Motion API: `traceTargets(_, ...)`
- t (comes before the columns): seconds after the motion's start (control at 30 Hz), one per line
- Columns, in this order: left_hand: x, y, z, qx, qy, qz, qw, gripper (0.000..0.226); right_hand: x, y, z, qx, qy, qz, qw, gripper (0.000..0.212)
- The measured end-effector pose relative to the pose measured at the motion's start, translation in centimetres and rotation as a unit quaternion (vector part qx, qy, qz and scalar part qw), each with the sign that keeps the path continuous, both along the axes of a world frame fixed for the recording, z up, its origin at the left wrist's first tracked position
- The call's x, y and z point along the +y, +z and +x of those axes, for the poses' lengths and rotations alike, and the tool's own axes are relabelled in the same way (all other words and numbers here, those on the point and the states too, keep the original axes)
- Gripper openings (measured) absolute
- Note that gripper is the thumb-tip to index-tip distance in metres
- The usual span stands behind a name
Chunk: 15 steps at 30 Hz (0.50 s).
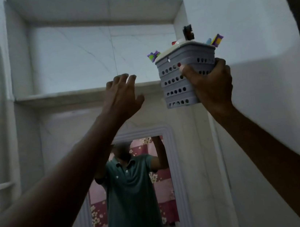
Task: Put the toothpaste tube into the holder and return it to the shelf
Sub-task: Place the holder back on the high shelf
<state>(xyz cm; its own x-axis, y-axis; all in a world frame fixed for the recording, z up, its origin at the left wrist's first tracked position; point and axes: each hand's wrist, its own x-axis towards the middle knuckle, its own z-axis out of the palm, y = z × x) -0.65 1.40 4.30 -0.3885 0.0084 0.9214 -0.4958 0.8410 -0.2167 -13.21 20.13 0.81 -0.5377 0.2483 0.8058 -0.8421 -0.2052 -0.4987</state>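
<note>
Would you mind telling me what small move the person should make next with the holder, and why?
Probably carry the holder leftward and a little up, then set it on the shelf ledge. The right hand grips it in the air, to the right of the recess and not yet over the ledge, with items poking out of its top. The left hand is open and empty near the ledge, free to steady it.

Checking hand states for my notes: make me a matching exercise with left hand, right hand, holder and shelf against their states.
Column one:
1. left hand
2. right hand
3. holder
4. shelf

Column two:
A. held up in the air, right of the niche
B. bare ledge in the wall niche
C. open, fingers spread, holding nothing
D. closed around the grey perforated basket

Pairs: 1-C, 2-D, 3-A, 4-B
</note>
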Motion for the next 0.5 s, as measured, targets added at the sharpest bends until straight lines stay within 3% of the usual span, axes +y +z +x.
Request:
traceTargets(0.17, -2.5, -0.7, -2.0, -0.027, 0.059, -0.023, 0.998, 0.074, -1.6, 5.5, -0.7, 0.003, -0.035, -0.012, 0.999, 0.084)
traceTargets(0.5, -3.9, -1.3, -2.5, 0.009, 0.035, -0.052, 0.998, 0.077, -8.4, 11.4, -4.3, 0.016, -0.081, -0.001, 0.997, 0.099)
